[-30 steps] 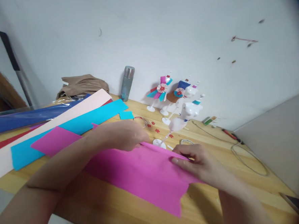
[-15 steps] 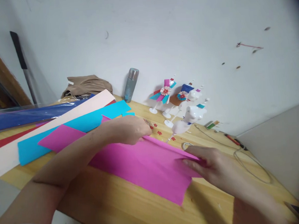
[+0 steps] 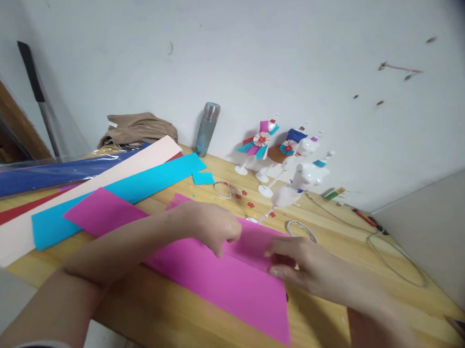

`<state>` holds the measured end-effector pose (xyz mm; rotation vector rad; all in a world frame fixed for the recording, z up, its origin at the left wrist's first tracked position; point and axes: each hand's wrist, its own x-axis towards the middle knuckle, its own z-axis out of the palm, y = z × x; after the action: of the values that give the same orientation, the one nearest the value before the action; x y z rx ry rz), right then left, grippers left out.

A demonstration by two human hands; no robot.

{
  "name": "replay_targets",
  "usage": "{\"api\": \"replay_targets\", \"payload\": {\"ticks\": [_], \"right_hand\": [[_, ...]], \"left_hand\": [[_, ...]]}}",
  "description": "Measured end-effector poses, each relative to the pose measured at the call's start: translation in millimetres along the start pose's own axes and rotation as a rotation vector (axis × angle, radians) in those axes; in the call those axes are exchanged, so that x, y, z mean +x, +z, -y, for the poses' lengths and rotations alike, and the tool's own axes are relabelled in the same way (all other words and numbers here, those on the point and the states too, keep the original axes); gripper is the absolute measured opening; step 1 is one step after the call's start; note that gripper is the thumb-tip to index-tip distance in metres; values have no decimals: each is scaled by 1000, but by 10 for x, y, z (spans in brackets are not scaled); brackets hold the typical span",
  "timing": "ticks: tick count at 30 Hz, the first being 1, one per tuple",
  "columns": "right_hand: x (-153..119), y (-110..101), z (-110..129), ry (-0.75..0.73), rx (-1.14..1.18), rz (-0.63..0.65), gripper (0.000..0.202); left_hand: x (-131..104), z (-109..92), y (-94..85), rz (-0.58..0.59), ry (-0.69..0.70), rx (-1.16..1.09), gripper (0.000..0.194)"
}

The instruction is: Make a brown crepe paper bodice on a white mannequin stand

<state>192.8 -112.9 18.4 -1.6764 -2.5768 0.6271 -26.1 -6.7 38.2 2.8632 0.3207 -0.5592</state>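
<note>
A large magenta sheet [image 3: 223, 285] lies across the wooden table with a crease or fold line running along it. My left hand [image 3: 214, 225] rests over its upper middle part, fingers curled and closed; whether they pinch the paper is hidden. At the sheet's right end is my right hand [image 3: 296, 259], thumb and fingers apart at the paper's surface, with nothing gripped between them. The sheet's left end [image 3: 104, 210] overlaps a blue strip [image 3: 138, 185], partly behind my left forearm.
Pink paper [image 3: 110, 181] and a plastic-wrapped blue pack [image 3: 59, 174] lie left. A bottle [image 3: 208, 131], brown cloth [image 3: 141, 129] and decorated white figures [image 3: 309, 175] stand behind. A ring [image 3: 224, 190], small red flowers [image 3: 250, 205] and a cable [image 3: 395, 264] lie on the table [image 3: 166, 325].
The raised magenta edge now lies lower and flatter. My right hand has let go of it and moved left; my left hand has come down slightly nearer. The view has shifted a little.
</note>
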Motion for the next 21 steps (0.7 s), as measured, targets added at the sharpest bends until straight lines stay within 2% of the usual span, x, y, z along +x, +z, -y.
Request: {"api": "replay_targets", "payload": {"ticks": [2,6,10,13,19,21], "right_hand": [[84,16,34,110,-46,34,11],[79,-76,-15,327,-80,68,15],[-45,-194,-265,492,-74,106,21],[-50,-181,-480,550,-39,160,19],[104,43,-727,543,71,205,15],[129,125,-737,530,60,184,15]], "left_hand": [[81,9,61,6,-87,15,5],[112,159,74,-150,-199,74,13],[157,433,53,-220,-259,134,18],[314,530,155,-309,-204,78,17],[697,319,562,-394,-164,30,23],[784,244,667,-487,-150,13,27]]}}
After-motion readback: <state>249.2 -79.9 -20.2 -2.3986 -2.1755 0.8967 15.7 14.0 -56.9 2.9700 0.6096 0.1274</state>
